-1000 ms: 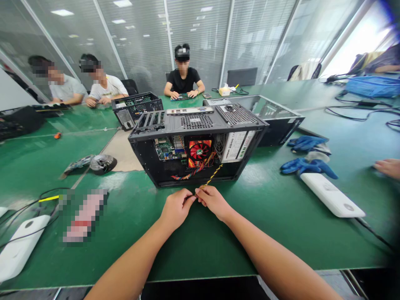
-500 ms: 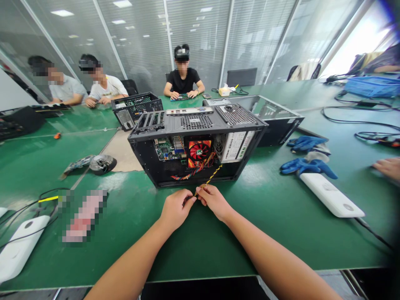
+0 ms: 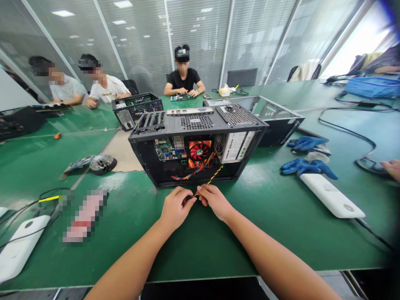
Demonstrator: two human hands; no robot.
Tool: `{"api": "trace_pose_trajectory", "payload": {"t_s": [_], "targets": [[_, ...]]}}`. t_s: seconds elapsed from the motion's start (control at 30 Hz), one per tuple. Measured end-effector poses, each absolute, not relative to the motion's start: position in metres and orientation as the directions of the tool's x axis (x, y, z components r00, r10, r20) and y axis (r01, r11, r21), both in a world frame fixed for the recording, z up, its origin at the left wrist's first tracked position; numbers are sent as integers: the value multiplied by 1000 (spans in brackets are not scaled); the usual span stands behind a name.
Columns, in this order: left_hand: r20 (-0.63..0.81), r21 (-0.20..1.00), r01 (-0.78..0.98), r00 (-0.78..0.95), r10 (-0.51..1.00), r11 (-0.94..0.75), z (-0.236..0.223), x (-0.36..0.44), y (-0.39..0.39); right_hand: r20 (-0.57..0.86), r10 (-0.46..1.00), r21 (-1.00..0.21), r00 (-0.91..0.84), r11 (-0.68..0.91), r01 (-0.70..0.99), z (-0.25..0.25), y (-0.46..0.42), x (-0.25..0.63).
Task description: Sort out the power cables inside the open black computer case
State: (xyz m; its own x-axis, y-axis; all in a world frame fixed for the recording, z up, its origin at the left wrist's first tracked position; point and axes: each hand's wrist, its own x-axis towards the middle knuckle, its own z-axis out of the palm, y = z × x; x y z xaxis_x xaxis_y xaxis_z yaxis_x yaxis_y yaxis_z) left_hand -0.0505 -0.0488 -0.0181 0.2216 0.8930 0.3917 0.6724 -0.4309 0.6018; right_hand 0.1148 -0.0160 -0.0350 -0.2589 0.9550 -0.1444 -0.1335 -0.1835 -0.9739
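Observation:
A twisted yellow-and-black cable runs out of the open computer case toward me. My left hand pinches the cable's near end, which is mostly hidden by the fingers. Close beside it, my right hand grips the same cable a little further up. Both hands are in front of the case, just above the table. Inside the case are a red cooling fan, a green motherboard, a power supply with a white label, and a bundle of coloured wires.
Blue gloves and a white power strip lie to the right; another power strip is at the left. Behind stand a second case and a smaller one. Several people sit around the green table; another person's hand shows at right.
My right hand has shifted very slightly up along the cable, and a bit more cable shows between my hands. At the right edge, another person's hand has moved, along with the black cord there.

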Motion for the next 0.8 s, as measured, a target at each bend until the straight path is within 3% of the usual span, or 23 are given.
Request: {"api": "trace_pose_trajectory", "payload": {"t_s": [0.33, 0.57, 0.7, 0.8], "targets": [[445, 603, 644, 217, 869, -470, -17, -52, -47, -182, 941, -933, -287, -257, -251, -34, -15, 116], [443, 610, 644, 206, 872, -462, -16, -51, -48, -179, 928, -962, -326, -235, -141, -32, -14, 117], [384, 665, 634, 164, 909, -395, -13, -49, -47, -128, 931, -983, -343, -164, -79, -33, -15, 118], [285, 774, 553, 131, 950, -308, -13, -48, -46, -111, 934, -990, -340, -134, -44, -33, -15, 118]]}}
